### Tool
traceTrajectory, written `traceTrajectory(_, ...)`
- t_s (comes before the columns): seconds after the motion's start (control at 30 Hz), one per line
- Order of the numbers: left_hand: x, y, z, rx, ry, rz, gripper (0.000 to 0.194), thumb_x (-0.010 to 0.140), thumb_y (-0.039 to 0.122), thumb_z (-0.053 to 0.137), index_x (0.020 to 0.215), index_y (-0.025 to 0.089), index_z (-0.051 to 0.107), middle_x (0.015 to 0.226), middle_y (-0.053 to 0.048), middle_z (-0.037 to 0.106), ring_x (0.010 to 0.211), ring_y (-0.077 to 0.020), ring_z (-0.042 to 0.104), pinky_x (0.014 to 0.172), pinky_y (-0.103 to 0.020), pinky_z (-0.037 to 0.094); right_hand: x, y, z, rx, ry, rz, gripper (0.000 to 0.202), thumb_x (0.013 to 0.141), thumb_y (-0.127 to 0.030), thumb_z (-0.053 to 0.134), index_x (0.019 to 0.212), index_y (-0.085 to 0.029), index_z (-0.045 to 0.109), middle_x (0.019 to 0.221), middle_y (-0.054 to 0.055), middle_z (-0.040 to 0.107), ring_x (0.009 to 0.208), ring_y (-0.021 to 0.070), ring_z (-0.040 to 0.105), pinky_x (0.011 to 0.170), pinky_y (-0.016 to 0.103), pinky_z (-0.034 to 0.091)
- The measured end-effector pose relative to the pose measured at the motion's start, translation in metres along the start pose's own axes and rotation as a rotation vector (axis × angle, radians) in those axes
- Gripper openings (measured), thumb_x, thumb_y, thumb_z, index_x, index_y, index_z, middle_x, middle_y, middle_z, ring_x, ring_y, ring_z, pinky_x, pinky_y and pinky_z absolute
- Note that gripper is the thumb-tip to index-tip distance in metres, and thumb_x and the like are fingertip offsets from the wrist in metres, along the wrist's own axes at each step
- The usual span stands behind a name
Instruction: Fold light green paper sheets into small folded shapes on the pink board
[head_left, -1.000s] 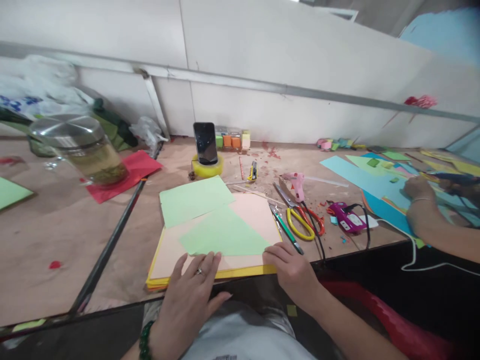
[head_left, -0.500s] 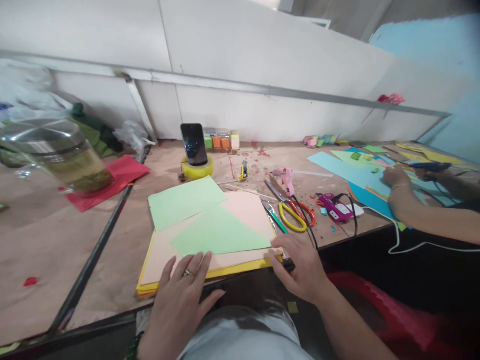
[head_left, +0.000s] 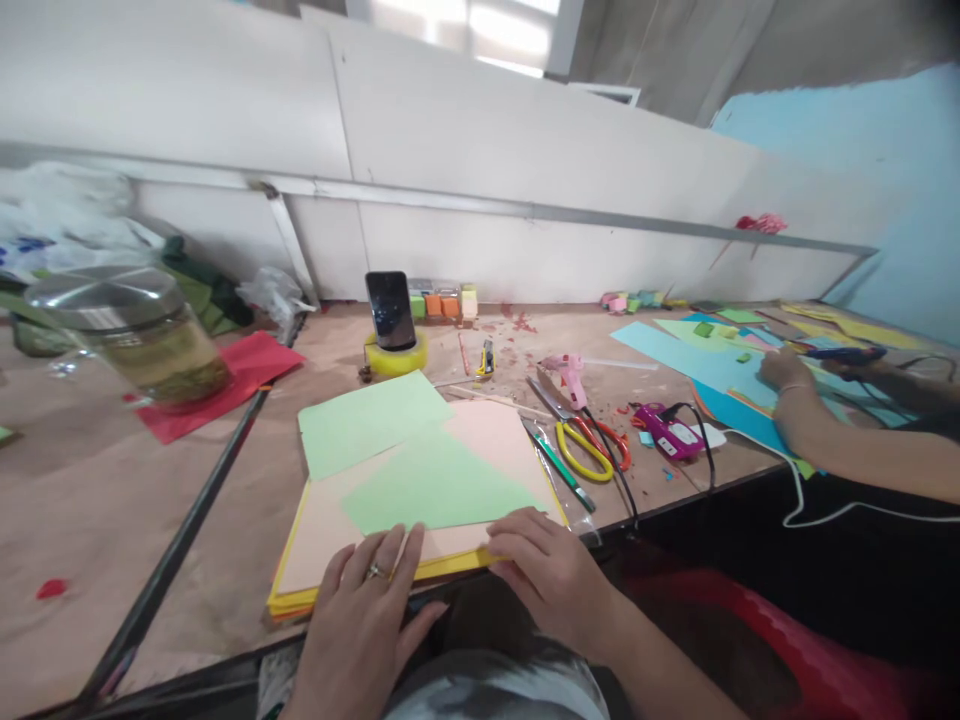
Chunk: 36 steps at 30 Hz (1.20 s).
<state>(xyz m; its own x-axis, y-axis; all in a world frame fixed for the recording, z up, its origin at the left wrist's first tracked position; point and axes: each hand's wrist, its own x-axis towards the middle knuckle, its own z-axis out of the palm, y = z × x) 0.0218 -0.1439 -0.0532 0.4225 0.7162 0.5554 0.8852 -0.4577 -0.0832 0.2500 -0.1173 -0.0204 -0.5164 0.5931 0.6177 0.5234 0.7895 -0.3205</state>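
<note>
The person's left hand point(head_left: 360, 610) is resting palm down over the near edge of a paper stack, fingers spread loosely, thumb stretching away to the right; it is pressing without grasping anything. The right hand point(head_left: 562, 575) is bending its fingers over the same edge, with the thumb lower; whether it is pinching the paper cannot be told. A second ago it was sitting at the near right corner; now it is resting farther left, so the hands are coming closer together and the corner is lying uncovered. The left hand is keeping its place.

Beneath them, yellow sheets point(head_left: 450, 566) are showing along the stack's near edge, under a pale pink sheet point(head_left: 487, 420). On top, a near light green sheet point(head_left: 442, 485) is reaching the left fingertips, and a far light green sheet point(head_left: 367, 425) is lying toward the far left; both are staying put.

To the right, scissors point(head_left: 585, 455) and a pink glue gun point(head_left: 574, 385) are lying just beside the stack. Beyond, a smartphone point(head_left: 391, 310) is leaning upright in a yellow tape roll point(head_left: 397, 360). At far right, another person's hand point(head_left: 784, 370) is working over blue paper point(head_left: 652, 345).
</note>
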Motion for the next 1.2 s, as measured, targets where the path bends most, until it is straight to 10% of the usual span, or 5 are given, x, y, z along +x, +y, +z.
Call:
traceTrajectory(0.2, -0.001, -0.008, 0.0, -0.029, 0.005, 0.021, 0.033, 0.092, 0.032, 0.051, 0.119, 0.015, 0.059, 0.105, -0.008, 0.07, 0.093, -0.0248, 0.058, 0.084, -0.038, 0.039, -0.012, 0.001, -0.017, 0.173, -0.025, 0.092, 0.059, 0.099, -0.055, 0.028, 0.059, -0.02, 0.053, 0.048, -0.001, 0.051, 0.048, 0.0119, 0.049, 0.05, 0.026, 0.038)
traceTrajectory(0.37, -0.004, -0.014, 0.005, -0.016, -0.055, 0.057, 0.04, 0.089, 0.038, 0.057, 0.122, 0.017, 0.057, 0.107, -0.008, 0.069, 0.093, -0.0239, 0.058, 0.084, -0.038, 0.04, 0.008, 0.006, -0.01, -0.044, -0.156, 0.032, 0.072, 0.093, -0.067, 0.023, 0.122, -0.011, 0.058, 0.117, 0.019, 0.066, 0.112, 0.0271, 0.059, 0.09, 0.041, 0.048)
traceTrajectory(0.57, -0.005, -0.013, 0.002, 0.014, -0.12, 0.034, 0.039, 0.086, 0.039, 0.062, 0.118, 0.017, 0.061, 0.107, -0.009, 0.069, 0.095, -0.0254, 0.058, 0.084, -0.038, 0.042, -0.004, 0.007, -0.033, 0.353, -0.109, -0.067, 0.052, 0.101, -0.049, 0.02, 0.091, -0.029, 0.067, 0.064, -0.002, 0.068, 0.063, 0.014, 0.066, 0.077, 0.028, 0.053)
traceTrajectory(0.9, -0.005, -0.011, 0.004, -0.003, -0.147, 0.066, 0.034, 0.089, 0.043, 0.056, 0.11, 0.018, 0.066, 0.119, -0.01, 0.067, 0.104, -0.0258, 0.057, 0.091, -0.039, 0.037, 0.006, -0.015, 0.012, -0.08, -0.048, -0.329, 0.014, 0.094, -0.032, 0.058, 0.101, -0.028, 0.07, 0.093, -0.008, 0.076, 0.096, 0.0046, 0.066, 0.096, 0.013, 0.045)
traceTrajectory(1.2, 0.0, -0.007, 0.0, -0.015, -0.199, 0.009, 0.061, 0.083, 0.044, 0.066, 0.138, 0.027, 0.047, 0.117, -0.007, 0.066, 0.101, -0.0253, 0.057, 0.088, -0.039, 0.037, 0.0, 0.009, 0.012, -0.248, -0.063, -0.063, 0.043, 0.098, -0.047, 0.04, 0.119, -0.017, 0.062, 0.125, 0.013, 0.064, 0.126, 0.027, 0.051, 0.105, 0.045, 0.039)
